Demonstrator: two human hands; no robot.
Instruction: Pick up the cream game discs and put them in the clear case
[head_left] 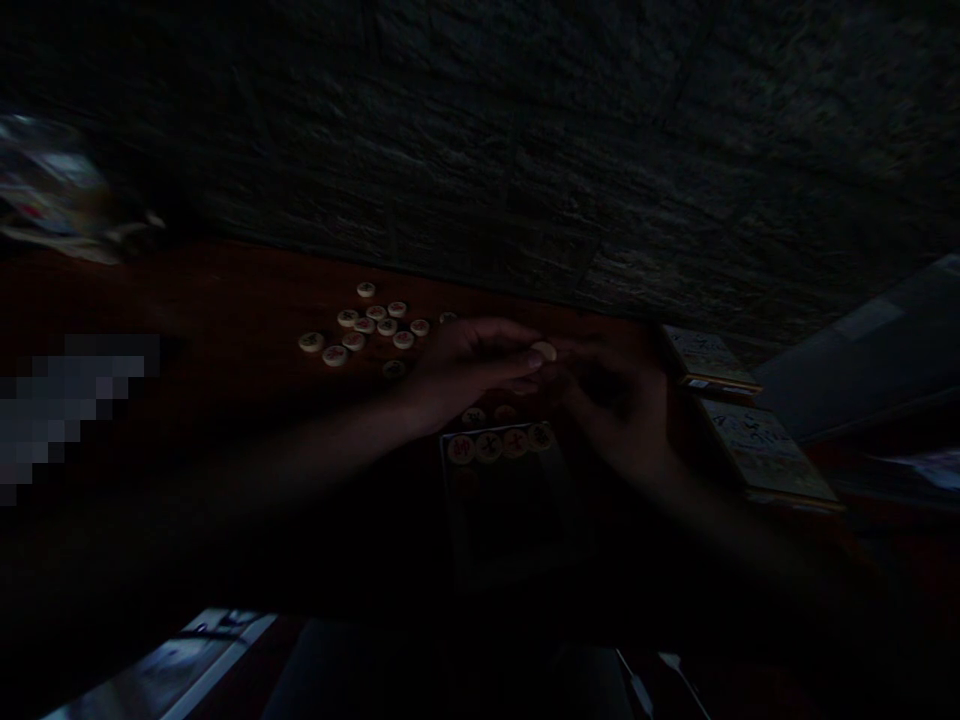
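Trousered legs (450, 670) are dimly shown nearest the camera, at six o'clock. From the left, a blurred object (60, 180) that cannot be identified is seen at ten o'clock. Next, toward ten o'clock from the hands, loose xiangqi pieces (364, 325) are spread over the reddish-brown surface (240, 290) below a stone-textured wall (450, 180).

By the left hand (476, 365), near the middle of the view, a pale xiangqi disc (547, 351) is pinched between thumb and fingers. At six o'clock from it, a shallow tray (510, 510) is placed, a row of four pieces (488, 446) being lined along its far edge. Just to the right of the disc, the right hand (622, 405) is held with fingers curled; whether the disc is touched by them cannot be told. At three o'clock, two flat printed boxes (769, 450), or perhaps books, are laid one beyond the other.

The disc is probably best gripped by its rim, so that its face is left readable and its neighbours are not knocked.

In the row, red and dark characters are carried; the leftmost appears to be 帥, the middle two 士. The box lettering cannot be read.
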